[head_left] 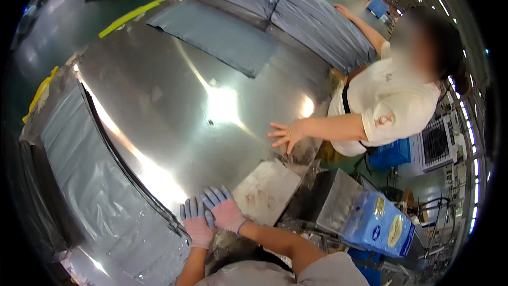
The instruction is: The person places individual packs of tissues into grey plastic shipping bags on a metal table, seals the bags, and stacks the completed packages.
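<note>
Bright reflections are being thrown off the bare middle of the metal table [174,90]. At the table's far right corner, grey bundles [317,26] are being reached across by one arm of a co-worker [391,95], who is standing at the table's right side; the other hand is being held out, fingers spread, over the table's right part. The table's left side is being covered by grey film [100,159], its dark edge running beside the bare metal toward the near side. A grey sheet [222,37] is lying flat on the table's far part. A pale, stained board [267,190] is resting at the table's near right corner, and a blue pack [378,225] is standing outside that corner. Yellow tape [129,18] is showing along the table's far left edge. At the table's near side, the left hand [197,226] and the right hand [225,212], gloved in pink and grey, are being held together, palms down, fingers extended. The left is being kept just beside the film's dark edge, the right near the board; whether the film is being touched cannot be told.
</note>
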Tool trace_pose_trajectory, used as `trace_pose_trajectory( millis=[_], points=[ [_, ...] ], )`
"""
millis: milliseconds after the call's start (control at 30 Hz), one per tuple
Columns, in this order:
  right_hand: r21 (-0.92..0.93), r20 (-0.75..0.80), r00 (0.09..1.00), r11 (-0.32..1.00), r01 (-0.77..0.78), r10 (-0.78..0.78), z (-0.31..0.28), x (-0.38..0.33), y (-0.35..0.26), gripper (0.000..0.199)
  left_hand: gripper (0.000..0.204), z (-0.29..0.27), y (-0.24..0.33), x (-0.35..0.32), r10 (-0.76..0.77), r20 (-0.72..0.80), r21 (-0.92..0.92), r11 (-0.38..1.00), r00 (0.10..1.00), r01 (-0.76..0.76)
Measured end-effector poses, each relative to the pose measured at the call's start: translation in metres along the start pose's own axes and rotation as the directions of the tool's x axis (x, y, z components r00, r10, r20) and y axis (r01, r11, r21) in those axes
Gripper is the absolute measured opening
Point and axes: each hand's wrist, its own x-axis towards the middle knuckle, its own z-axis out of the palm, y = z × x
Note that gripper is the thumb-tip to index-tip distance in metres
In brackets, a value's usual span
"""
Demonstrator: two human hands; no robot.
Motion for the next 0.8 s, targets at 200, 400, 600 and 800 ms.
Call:
trace_pose_trajectory(
  millis=[200,400,600,800],
  points=[
    [0.000,0.030,0.999,0.999,-0.040,0.040,-0.001,-0.004,0.000,0.053,0.046,0.011,0.002,-0.005,0.036,-0.040,0.081,0.996,0.999,-0.033],
    [-0.099,0.097,0.995,0.995,0.003,0.007,-0.010,-0.002,-0.001,0.049,0.046,0.020,-0.007,-0.010,0.068,-0.059,0.120,0.991,0.996,-0.060],
    [-0.026,0.483,0.876,0.999,0.025,-0.009,-0.084,-0.027,0.071,0.023,0.050,0.017,0.000,-0.014,0.123,-0.079,0.202,0.974,0.989,-0.105],
    [-0.452,0.868,0.234,0.892,0.007,0.438,-0.169,-0.118,0.212,0.048,0.052,0.018,0.001,-0.016,0.094,-0.064,0.233,0.969,0.993,-0.077]
  ],
)
